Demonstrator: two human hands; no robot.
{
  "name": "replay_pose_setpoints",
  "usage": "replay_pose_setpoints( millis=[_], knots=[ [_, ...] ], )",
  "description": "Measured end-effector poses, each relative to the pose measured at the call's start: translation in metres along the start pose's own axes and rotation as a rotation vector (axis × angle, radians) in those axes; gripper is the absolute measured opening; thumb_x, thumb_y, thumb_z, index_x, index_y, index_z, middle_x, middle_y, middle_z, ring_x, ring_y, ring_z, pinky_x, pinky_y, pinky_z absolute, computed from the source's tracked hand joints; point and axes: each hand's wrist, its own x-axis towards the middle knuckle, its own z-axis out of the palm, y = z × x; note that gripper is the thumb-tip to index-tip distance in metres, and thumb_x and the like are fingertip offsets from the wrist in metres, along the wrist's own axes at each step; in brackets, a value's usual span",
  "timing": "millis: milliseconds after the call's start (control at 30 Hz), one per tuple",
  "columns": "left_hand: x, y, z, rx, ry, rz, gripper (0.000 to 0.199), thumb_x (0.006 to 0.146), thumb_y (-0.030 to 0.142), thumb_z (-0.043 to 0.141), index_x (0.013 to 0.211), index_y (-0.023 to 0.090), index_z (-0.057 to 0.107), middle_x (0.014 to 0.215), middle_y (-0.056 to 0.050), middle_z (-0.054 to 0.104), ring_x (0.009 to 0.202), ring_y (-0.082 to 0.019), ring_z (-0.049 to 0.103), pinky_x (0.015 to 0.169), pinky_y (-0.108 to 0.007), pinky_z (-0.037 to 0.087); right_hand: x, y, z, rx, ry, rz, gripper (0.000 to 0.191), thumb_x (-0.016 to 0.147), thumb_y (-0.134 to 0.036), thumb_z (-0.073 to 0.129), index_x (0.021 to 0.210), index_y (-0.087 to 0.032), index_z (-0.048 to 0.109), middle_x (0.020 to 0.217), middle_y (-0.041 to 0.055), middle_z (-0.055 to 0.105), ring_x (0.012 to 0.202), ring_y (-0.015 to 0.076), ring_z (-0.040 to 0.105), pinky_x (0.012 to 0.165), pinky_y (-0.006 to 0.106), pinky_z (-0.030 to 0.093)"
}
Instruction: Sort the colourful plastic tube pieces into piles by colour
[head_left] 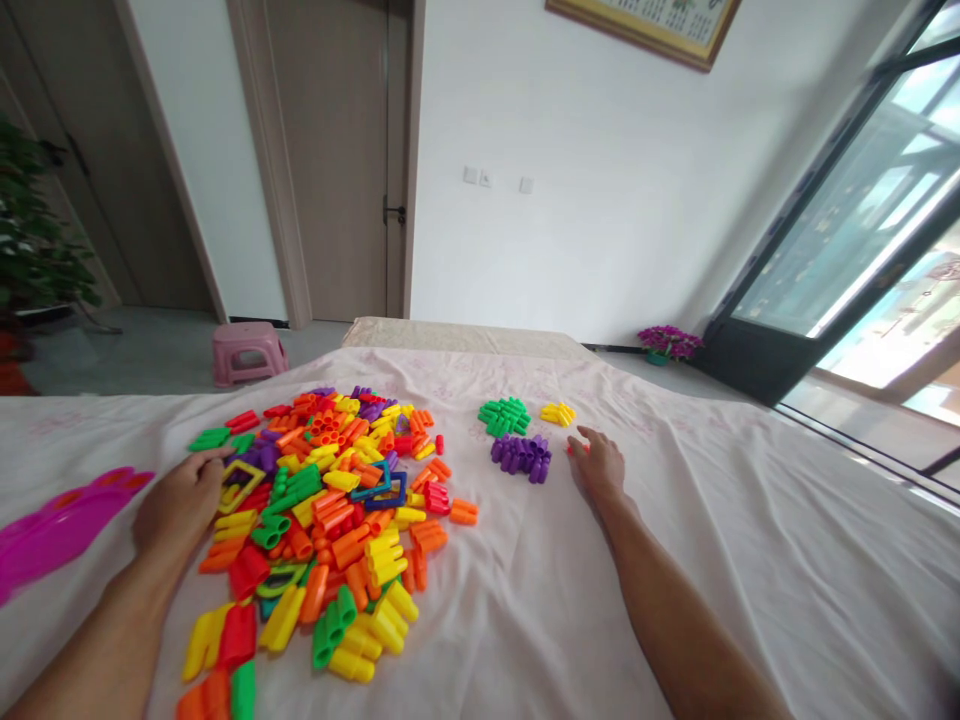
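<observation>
A large heap of plastic building pieces (330, 510) in red, orange, yellow, green and purple lies in front of me on the left. At the heap's left edge is my left hand (184, 495), its fingers closed together beside purple pieces (259, 455) and a yellow frame-shaped piece (240, 487). What those fingers hold, if anything, is hidden. Farther right, my right hand (602, 466) has its fingers closed around a small red building piece (576, 449), mostly covered. Near it are a green group (504, 416), a purple group (521, 458) and a small yellow group (557, 413) of pieces.
A wrinkled pale cloth (517, 620) covers the table. A magenta plastic tray-like item (67, 530) lies at the far left. Beyond the table stand a pink stool (249, 352), a potted plant (34, 230), and purple flowers (670, 342) by the glass door.
</observation>
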Motion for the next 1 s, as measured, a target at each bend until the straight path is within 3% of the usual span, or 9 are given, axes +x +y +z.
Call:
replay_pose_setpoints(
  millis=[67,167,300,433,567,700,833,1000],
  knots=[
    [-0.001,0.002,-0.001,-0.012,-0.005,-0.040,0.056,0.096,0.050,0.026,0.131,0.029,0.064,0.118,-0.012,0.070,0.089,-0.029,0.065,0.064,-0.033,0.042,-0.007,-0.017,-0.009,0.056,0.141,-0.067,0.040,0.096,-0.034,0.043,0.125,-0.019,0.066,0.127,0.0120,0.065,0.119,0.0294,0.053,0.103,0.045,0.038],
    [-0.003,0.004,-0.002,-0.024,-0.004,-0.057,0.053,0.096,0.049,0.028,0.130,0.030,0.064,0.120,-0.010,0.070,0.089,-0.028,0.064,0.064,-0.032,0.041,-0.028,-0.059,-0.023,0.267,0.234,-0.363,0.037,0.099,-0.029,0.038,0.118,-0.020,0.069,0.120,0.0105,0.068,0.115,0.0262,0.056,0.104,0.043,0.039],
    [-0.005,0.007,-0.003,-0.025,0.012,-0.046,0.053,0.096,0.049,0.028,0.129,0.030,0.065,0.120,-0.009,0.071,0.088,-0.028,0.065,0.063,-0.031,0.041,-0.074,-0.128,-0.021,0.481,-0.057,-0.725,0.034,0.098,-0.020,0.041,0.118,-0.024,0.069,0.114,0.0077,0.071,0.108,0.0225,0.060,0.098,0.040,0.046],
    [-0.005,0.006,-0.004,-0.029,0.009,-0.028,0.053,0.097,0.049,0.029,0.128,0.027,0.066,0.117,-0.010,0.072,0.088,-0.027,0.065,0.064,-0.031,0.042,-0.105,-0.170,0.001,0.472,-0.362,-0.938,0.050,0.092,-0.007,0.043,0.137,-0.023,0.059,0.134,0.0083,0.065,0.123,0.0218,0.056,0.105,0.041,0.045],
    [-0.004,0.004,-0.002,-0.012,0.013,-0.033,0.053,0.097,0.048,0.029,0.129,0.028,0.065,0.118,-0.009,0.072,0.087,-0.027,0.066,0.064,-0.031,0.043,-0.109,-0.176,0.011,0.370,-0.487,-0.986,0.058,0.089,-0.008,0.048,0.145,-0.021,0.051,0.146,0.0094,0.055,0.136,0.0235,0.046,0.113,0.044,0.039],
    [-0.003,0.004,-0.001,-0.001,0.011,-0.038,0.053,0.097,0.047,0.028,0.131,0.029,0.065,0.120,-0.010,0.071,0.090,-0.028,0.067,0.066,-0.032,0.045,-0.107,-0.172,0.002,0.309,-0.492,-0.929,0.044,0.096,-0.017,0.049,0.140,-0.021,0.056,0.135,0.0100,0.063,0.122,0.0217,0.055,0.107,0.039,0.042],
    [-0.004,0.007,-0.004,0.006,-0.008,-0.056,0.054,0.095,0.049,0.028,0.132,0.030,0.064,0.119,-0.010,0.071,0.089,-0.029,0.067,0.067,-0.033,0.045,-0.107,-0.167,-0.005,0.227,-0.473,-0.791,0.041,0.093,-0.028,0.062,0.133,-0.022,0.061,0.117,0.0098,0.065,0.105,0.0214,0.059,0.095,0.034,0.047],
    [-0.005,0.010,-0.007,0.024,-0.022,-0.072,0.057,0.095,0.051,0.026,0.132,0.029,0.064,0.118,-0.012,0.071,0.088,-0.030,0.066,0.067,-0.033,0.045,-0.108,-0.160,0.000,0.259,-0.472,-0.744,0.041,0.088,-0.027,0.068,0.128,-0.022,0.062,0.114,0.0085,0.065,0.104,0.0217,0.060,0.093,0.033,0.047]
  ],
)
